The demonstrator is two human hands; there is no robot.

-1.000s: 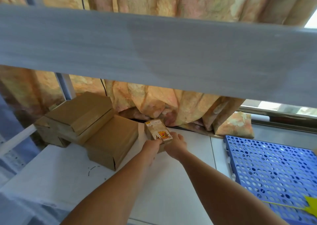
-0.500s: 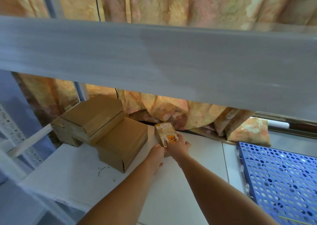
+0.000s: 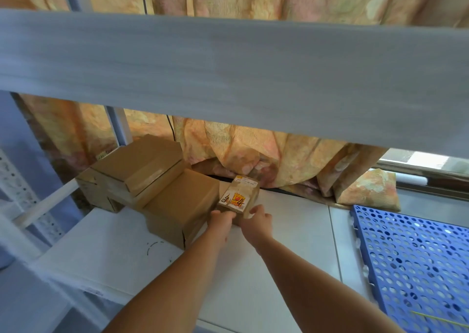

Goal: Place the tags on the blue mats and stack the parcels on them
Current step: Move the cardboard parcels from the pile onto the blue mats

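Observation:
A small brown parcel (image 3: 239, 195) with an orange sticker marked 4 stands on the white shelf (image 3: 121, 243), under the grey upper board. My left hand (image 3: 221, 219) grips its near left corner. My right hand (image 3: 258, 218) holds its near right side, fingers curled round the edge. A blue perforated mat (image 3: 416, 261) lies on the shelf at the right, apart from the parcel. A thin yellow edge of a tag (image 3: 431, 318) shows on the mat near the bottom of the frame.
Three larger cardboard parcels sit left of the small one: a near one (image 3: 177, 205), a top one (image 3: 142, 162), and one beneath it (image 3: 101, 193). A grey shelf board (image 3: 228, 78) crosses overhead. A patterned curtain (image 3: 291, 160) hangs behind.
Both hands have taken hold of the small parcel at its near corners; earlier the left hand lay lower beside it. The view has shifted, so the mat sits further right.

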